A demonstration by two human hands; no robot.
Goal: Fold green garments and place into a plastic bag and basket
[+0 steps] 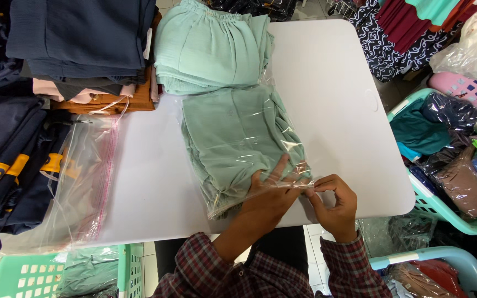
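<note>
On the white table, a folded mint-green garment sits inside a clear plastic bag. The bag's long axis runs away from the person, tilted a little to the left at the far end, and its open mouth lies at the near end, just inside the table's near edge. Both hands work at that mouth. The left hand lies flat on the bag's near right corner, fingers spread and pressing the film down onto the cloth. The right hand sits just right of the bag, thumb and fingertips pinched shut on the edge of the flap. The two hands are close together, nearly touching, the left one nearer the bag's middle. Beyond the bag's far end lies a stack of unbagged mint-green garments, touching it. Left of the bag, spare clear bags lie apart from it.
</note>
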